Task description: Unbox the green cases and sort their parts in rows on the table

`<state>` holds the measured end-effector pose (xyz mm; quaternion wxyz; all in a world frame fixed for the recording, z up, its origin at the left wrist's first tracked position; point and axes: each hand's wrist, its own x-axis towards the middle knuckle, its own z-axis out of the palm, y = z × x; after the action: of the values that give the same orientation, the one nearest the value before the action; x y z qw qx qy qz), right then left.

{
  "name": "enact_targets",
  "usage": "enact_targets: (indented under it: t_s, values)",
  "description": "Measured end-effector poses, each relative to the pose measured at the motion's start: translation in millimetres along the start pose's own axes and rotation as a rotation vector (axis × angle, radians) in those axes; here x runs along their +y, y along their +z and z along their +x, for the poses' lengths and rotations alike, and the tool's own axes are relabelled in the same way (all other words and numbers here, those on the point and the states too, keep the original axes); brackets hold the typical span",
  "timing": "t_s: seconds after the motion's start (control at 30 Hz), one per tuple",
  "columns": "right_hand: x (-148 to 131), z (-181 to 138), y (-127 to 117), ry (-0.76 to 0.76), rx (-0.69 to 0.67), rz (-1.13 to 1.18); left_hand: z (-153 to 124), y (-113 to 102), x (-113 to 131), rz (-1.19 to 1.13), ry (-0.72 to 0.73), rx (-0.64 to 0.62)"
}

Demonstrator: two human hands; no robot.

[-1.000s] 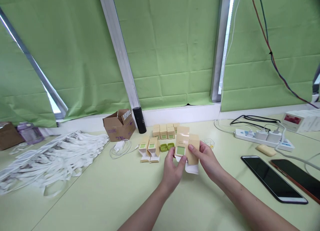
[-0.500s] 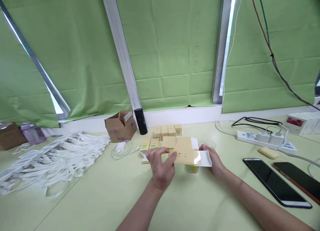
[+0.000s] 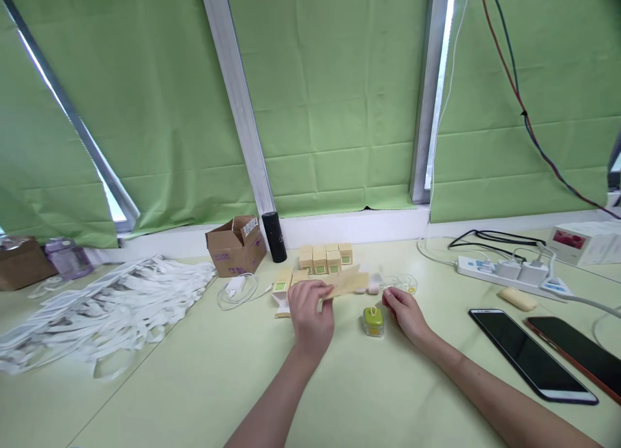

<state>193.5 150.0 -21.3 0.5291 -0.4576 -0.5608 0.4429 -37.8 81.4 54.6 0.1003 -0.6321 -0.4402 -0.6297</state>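
My left hand (image 3: pixel 310 309) is closed on a tan folding carton (image 3: pixel 348 282), held tilted and seen nearly edge-on, blurred by motion. My right hand (image 3: pixel 406 315) has its fingers pinched together, apart from the carton. Whether anything is between them is hidden. Just left of the right fingertips, a small clear jar with a green lid (image 3: pixel 373 320) and a loop on top stands on the table. Clear round plastic pieces (image 3: pixel 407 283) lie behind the right hand. Partly behind the left hand are more tan cartons (image 3: pixel 283 282).
Several small tan boxes (image 3: pixel 319 260) stand in rows at the back. A cardboard box (image 3: pixel 236 251), a black cylinder (image 3: pixel 274 238) and a white charger cable (image 3: pixel 237 286) are left of them. White straps (image 3: pixel 111 306) spread at left. Phones (image 3: pixel 528 351) and a power strip (image 3: pixel 509 270) are right.
The carton has tilted and turned away in my left hand. My right hand has let go of its white end and closed its fingers. The green-lidded jar has come into full view.
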Motion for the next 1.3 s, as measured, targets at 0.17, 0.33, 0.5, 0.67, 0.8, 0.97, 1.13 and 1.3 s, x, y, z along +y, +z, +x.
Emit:
enact_targets:
  t_s: [0.17, 0.33, 0.5, 0.67, 0.8, 0.97, 1.13, 1.3]
  values:
    - [-2.1, -2.9, -1.0, 0.042, -0.036, 0.039, 19.8, -12.9, -9.2, -0.223, -0.693, -0.092]
    - [-5.6, -6.1, 0.9, 0.056, -0.062, 0.083, 16.8, -60.1, -29.1, -0.258, -0.882, -0.232]
    - [-6.2, -5.5, 2.1, 0.048, -0.070, 0.082, -5.6, -106.7, -42.5, -0.102, -0.968, -0.406]
    - [-5.0, -5.5, 1.6, 0.046, -0.076, 0.070, -19.6, -128.5, -42.6, -0.097, -1.041, -0.441]
    - [-3.8, -5.6, 0.6, 0.044, -0.078, 0.057, -27.7, -130.9, -38.5, -0.178, -1.143, -0.449]
    - [-1.6, -4.9, -0.3, 0.043, -0.090, 0.041, -36.1, -130.1, -37.5, -0.252, -1.225, -0.498]
    - [-2.5, -5.7, -0.1, 0.041, -0.086, 0.027, -37.0, -128.9, -44.9, -0.266, -1.250, -0.560]
    - [-2.2, -6.0, 0.2, 0.045, -0.085, 0.015, -35.4, -124.5, -55.1, -0.176, -1.215, -0.641]
